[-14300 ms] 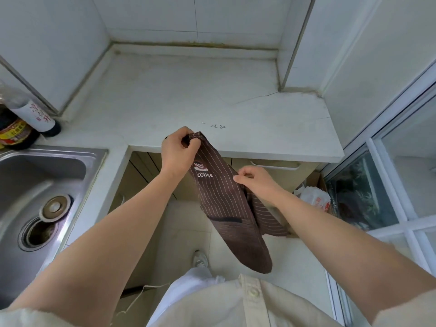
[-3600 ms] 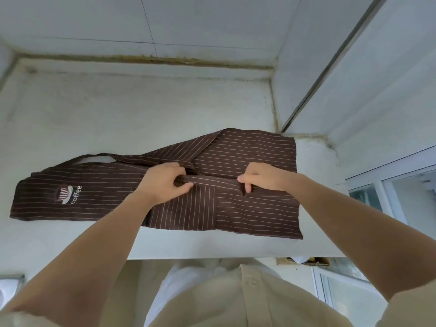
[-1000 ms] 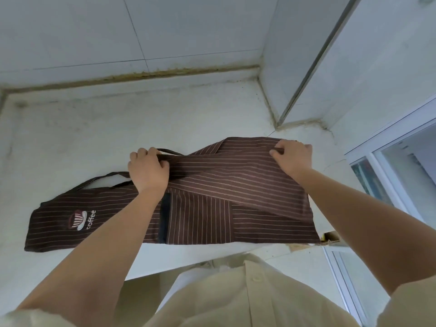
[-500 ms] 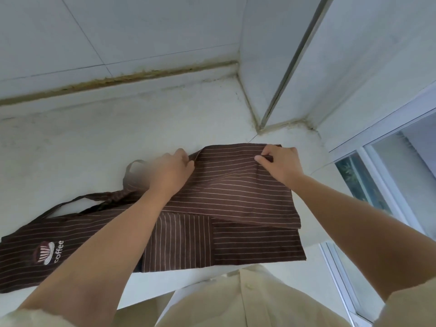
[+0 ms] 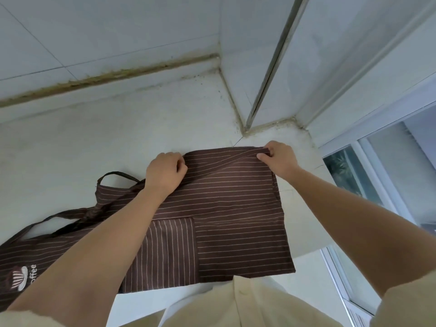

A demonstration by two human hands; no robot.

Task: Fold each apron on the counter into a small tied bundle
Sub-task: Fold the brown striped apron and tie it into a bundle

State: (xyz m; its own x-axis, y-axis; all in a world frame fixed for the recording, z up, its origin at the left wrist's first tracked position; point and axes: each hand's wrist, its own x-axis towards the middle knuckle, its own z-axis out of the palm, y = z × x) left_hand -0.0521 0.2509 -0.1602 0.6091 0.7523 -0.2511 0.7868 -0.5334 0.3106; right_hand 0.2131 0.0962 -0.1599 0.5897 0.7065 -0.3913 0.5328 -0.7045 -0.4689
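Note:
A brown pinstriped apron [image 5: 231, 208] lies flat on the white counter [image 5: 118, 138], its skirt to the right and its bib with a "coffee" logo [image 5: 22, 277] at the lower left. A pocket [image 5: 165, 251] shows near the front edge. My left hand [image 5: 165, 172] pinches the far edge of the skirt at its left. My right hand [image 5: 278, 159] pinches the far right corner, where the cloth bunches into a small fold. The dark ties [image 5: 113, 175] lie looped beside my left wrist.
The counter ends in a tiled back wall [image 5: 106, 38] and a tiled pillar [image 5: 247, 67] at the far right corner. A window frame [image 5: 377, 161] runs along the right side. The apron's near edge hangs slightly over the counter's front.
Both hands have carried the folded-over skirt edge back to the far side, so the skirt now lies spread flat. The view has shifted left and closer.

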